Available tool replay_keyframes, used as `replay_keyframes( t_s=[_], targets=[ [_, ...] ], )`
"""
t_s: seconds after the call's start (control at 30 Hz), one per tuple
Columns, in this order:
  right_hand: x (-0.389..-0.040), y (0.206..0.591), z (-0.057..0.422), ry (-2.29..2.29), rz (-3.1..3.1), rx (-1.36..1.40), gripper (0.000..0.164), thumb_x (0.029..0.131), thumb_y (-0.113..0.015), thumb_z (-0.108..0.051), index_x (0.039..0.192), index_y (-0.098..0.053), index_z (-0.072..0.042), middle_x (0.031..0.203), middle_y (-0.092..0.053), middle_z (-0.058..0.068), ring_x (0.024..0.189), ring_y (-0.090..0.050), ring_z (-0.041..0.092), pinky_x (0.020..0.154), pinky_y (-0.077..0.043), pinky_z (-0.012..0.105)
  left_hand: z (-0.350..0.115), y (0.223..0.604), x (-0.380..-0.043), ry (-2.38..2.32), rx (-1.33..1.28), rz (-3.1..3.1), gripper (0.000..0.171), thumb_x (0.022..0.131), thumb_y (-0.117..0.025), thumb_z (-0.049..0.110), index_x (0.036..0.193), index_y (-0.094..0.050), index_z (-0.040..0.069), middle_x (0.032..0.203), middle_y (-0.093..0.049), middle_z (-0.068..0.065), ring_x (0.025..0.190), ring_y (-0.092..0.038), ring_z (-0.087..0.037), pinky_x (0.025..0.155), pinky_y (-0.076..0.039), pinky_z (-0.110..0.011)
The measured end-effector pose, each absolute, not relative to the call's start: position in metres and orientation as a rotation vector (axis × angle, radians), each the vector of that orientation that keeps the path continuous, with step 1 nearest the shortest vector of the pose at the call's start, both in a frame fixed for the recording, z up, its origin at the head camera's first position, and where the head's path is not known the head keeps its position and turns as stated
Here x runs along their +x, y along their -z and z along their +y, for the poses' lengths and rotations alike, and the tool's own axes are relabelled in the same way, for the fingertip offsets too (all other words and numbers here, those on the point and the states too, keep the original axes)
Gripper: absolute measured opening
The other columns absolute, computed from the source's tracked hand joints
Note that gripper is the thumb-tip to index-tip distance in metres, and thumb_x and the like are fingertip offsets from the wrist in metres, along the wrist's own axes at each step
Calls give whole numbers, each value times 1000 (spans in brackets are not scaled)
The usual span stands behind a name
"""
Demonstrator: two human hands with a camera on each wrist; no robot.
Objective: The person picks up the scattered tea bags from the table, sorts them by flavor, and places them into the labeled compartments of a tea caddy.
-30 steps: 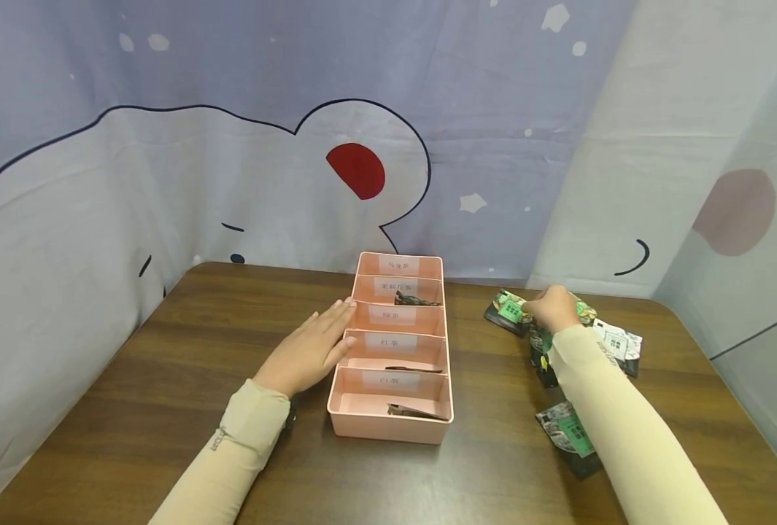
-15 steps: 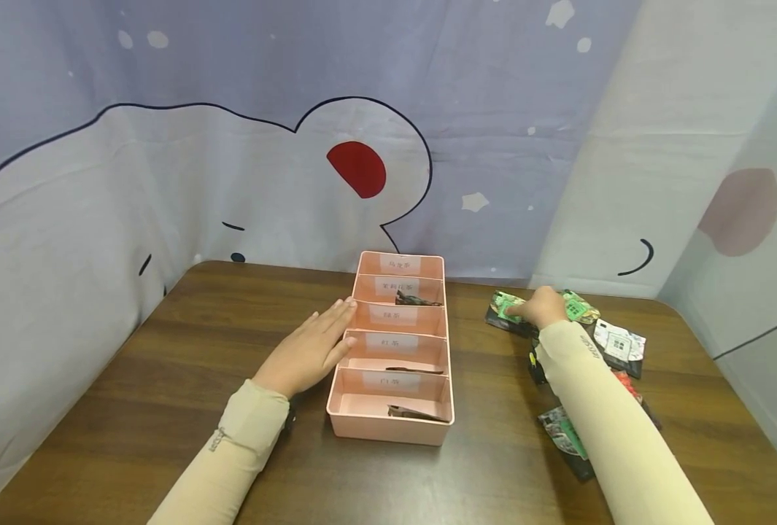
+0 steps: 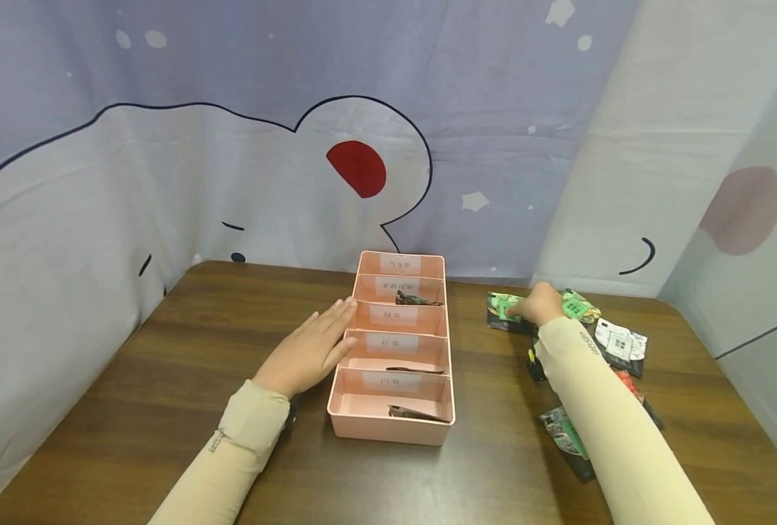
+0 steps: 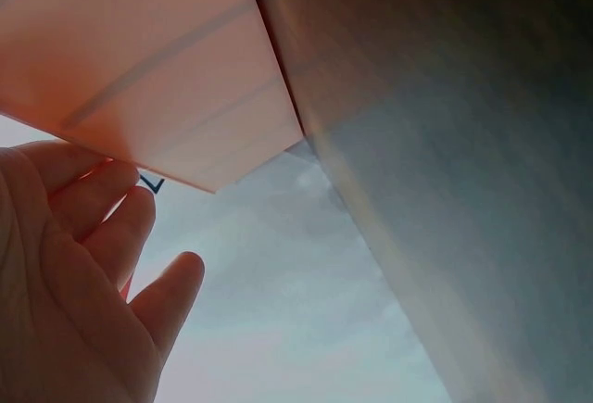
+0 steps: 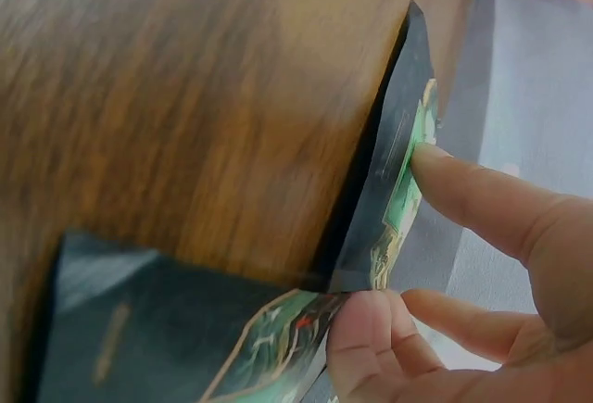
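My left hand (image 3: 309, 354) lies with straight fingers against the left rim of a pink divided box (image 3: 388, 429); in the left wrist view its fingers (image 4: 120, 227) are at the box's edge. At the right, my right hand (image 3: 541, 305) reaches over a group of tea sachets. Its extended index finger (image 5: 473, 185) touches the face of a black-and-green tea sachet (image 5: 384, 162), which appears edge-on in the right wrist view. The thumb (image 5: 361, 329) is by that sachet's near corner, over a second dark sachet (image 5: 157, 320). The hand and sleeve hide part of the group.
Box compartments carry white labels with Chinese characters, and some hold a sachet (image 3: 416, 413). Around the right forearm lie a green sachet (image 3: 578, 306), a white one (image 3: 620, 343), a red one (image 3: 629, 383) and another green one (image 3: 567, 437). A patterned curtain (image 3: 263, 182) hangs behind the table (image 3: 184, 350).
My right hand has shifted slightly left, its index finger coming to point onto the leftmost sachet, which has turned a little. The left hand and the box have stayed put.
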State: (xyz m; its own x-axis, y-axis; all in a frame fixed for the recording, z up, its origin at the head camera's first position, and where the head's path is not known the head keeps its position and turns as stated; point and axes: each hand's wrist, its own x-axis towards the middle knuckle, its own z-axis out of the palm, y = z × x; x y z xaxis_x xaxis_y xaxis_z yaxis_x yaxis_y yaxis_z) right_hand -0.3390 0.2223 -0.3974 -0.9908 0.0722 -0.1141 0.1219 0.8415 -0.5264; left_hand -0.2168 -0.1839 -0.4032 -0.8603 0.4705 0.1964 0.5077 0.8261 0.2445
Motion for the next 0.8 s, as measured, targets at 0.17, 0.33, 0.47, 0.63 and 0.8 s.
replay_keyframes(
  t_s=[0.17,0.33,0.47,0.63,0.8],
  targets=[
    [-337,395,222,874,2901,162,68,82,-82,-20,121,-51,27,125,-53,43,115,-53,56,97,-51,59,-183,405,-218,439,-779,-2871,63,109,-43,38,159,-29,2,165,-28,-11,153,-24,-28,123,-23,-52],
    [-338,396,225,944,2897,182,68,82,-82,-19,123,-51,27,126,-54,43,116,-54,56,98,-50,59,-183,403,-217,439,-774,-2875,63,109,-42,38,159,-28,3,165,-28,-11,153,-24,-28,123,-24,-52],
    [-341,399,231,1050,2867,195,68,83,-79,-16,128,-51,26,129,-54,42,113,-59,51,98,-52,56,-183,402,-217,437,-774,-2880,62,109,-42,38,159,-29,3,165,-28,-11,152,-25,-29,123,-23,-52],
    [-344,404,237,1299,2741,247,56,86,-73,-8,129,-53,22,95,-67,26,63,-63,18,66,-59,32,-184,402,-217,433,-774,-2879,62,109,-41,38,159,-28,3,165,-28,-11,153,-25,-28,123,-23,-51],
    [-342,404,239,1569,2519,332,51,90,-65,0,134,-49,19,65,-56,-1,49,-49,3,51,-52,19,-184,403,-217,433,-784,-2870,62,109,-42,36,159,-29,2,165,-28,-12,152,-26,-29,122,-25,-54]
  ],
)
